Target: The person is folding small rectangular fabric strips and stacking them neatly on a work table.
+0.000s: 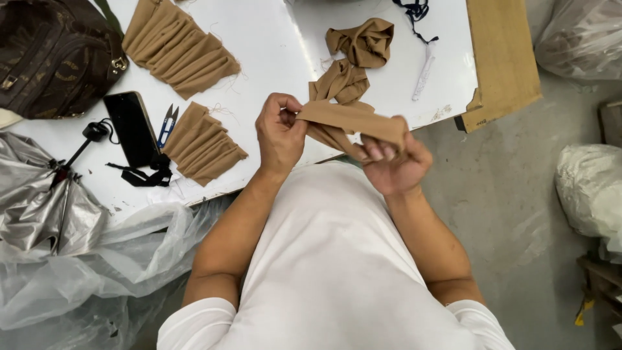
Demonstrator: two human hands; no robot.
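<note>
So there's a tan fabric strip (353, 120) stretched between both hands, held just off the near edge of the white table (272, 45). The left hand (280, 133) has its fingers pinched shut on the strip's left end, thumb and fingertips bunched around it. The right hand (394, 162) grips the other end, fingers curled under and over the cloth, with more of the fabric hanging down behind the strip.

Working outward from the strip: right behind it on the table sits a loose crumpled bit of the same tan fabric (340, 81), and beyond that another scrunched piece (363, 42). Left of the strip there's a neat fanned stack of folded tan pieces (202, 139), and a bigger fanned stack (178, 45) further back. Just left of the near stack are blue thread snips (168, 124) and a black phone (133, 128). Far left of the strip, a brown bag (55, 55) and a silvery folded umbrella (39, 201).
</note>
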